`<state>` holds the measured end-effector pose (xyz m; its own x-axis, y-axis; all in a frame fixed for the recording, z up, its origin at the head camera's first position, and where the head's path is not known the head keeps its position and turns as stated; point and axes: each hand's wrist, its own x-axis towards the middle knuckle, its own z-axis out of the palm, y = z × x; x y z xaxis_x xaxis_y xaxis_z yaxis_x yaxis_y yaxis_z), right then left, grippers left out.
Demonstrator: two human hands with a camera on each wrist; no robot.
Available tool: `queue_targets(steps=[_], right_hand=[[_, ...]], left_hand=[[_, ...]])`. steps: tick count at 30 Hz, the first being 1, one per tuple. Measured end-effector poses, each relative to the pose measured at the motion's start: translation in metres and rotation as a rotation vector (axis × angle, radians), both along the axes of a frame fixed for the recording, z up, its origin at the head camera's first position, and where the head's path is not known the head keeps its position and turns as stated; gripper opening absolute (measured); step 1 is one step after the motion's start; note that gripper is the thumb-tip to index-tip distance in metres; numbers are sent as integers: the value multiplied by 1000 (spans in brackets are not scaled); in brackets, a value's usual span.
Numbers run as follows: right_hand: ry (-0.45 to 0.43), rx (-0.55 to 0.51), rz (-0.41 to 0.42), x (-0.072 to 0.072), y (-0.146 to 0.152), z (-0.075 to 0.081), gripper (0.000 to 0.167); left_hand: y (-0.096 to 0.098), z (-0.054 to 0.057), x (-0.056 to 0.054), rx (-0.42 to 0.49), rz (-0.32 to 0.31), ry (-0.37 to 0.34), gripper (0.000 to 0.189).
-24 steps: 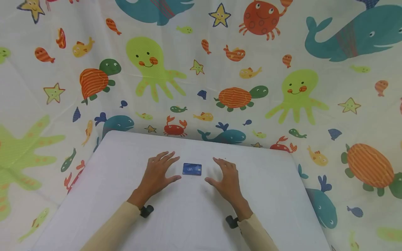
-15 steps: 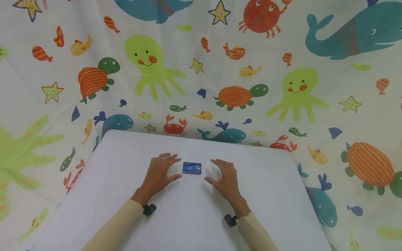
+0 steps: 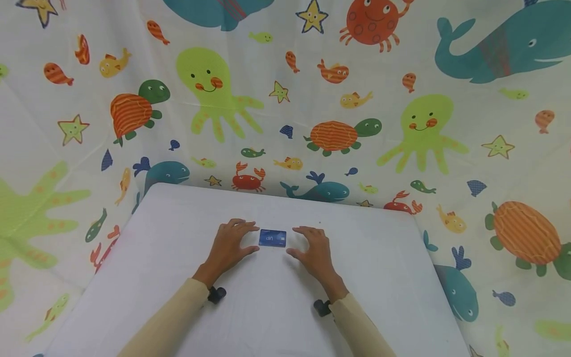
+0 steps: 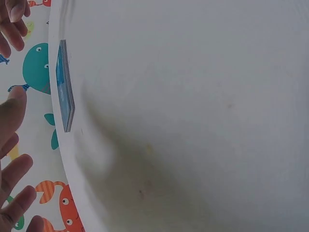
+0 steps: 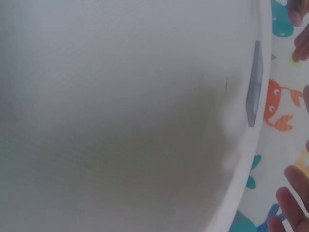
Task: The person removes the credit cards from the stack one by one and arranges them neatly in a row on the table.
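Left hand and right hand: loosely open, gripping nothing, flanking stacked blue VIP cards left and right | white desk | far: sea-animal-print cloth

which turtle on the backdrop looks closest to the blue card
The middle turtle, printed above and right of the blue card in the head view; the left turtle and right turtle sit farther out.

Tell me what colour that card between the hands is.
The card is blue with pale lettering, seen best in the head view.
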<state>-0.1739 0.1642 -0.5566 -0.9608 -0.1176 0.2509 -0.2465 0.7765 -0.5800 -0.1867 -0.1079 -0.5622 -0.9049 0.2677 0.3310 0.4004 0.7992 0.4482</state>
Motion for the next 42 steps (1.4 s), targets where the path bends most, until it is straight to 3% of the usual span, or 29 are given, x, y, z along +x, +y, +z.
queue_targets(steps=[5,13,30,42], right_hand=[[-9,8,7,-4,-3,-3,56],[-25,44,18,-12,-8,-9,54],[-97,80,31,-24,-16,-16,49],[-145,107,34,-31,-17,-24,48]], left_hand=[[3,-5,-4,6,-2,17,59],[4,-11,-10,13,-12,-50,57],[8,-14,-16,17,-17,-66,51],[11,-21,-24,-32,-17,-91,53]])
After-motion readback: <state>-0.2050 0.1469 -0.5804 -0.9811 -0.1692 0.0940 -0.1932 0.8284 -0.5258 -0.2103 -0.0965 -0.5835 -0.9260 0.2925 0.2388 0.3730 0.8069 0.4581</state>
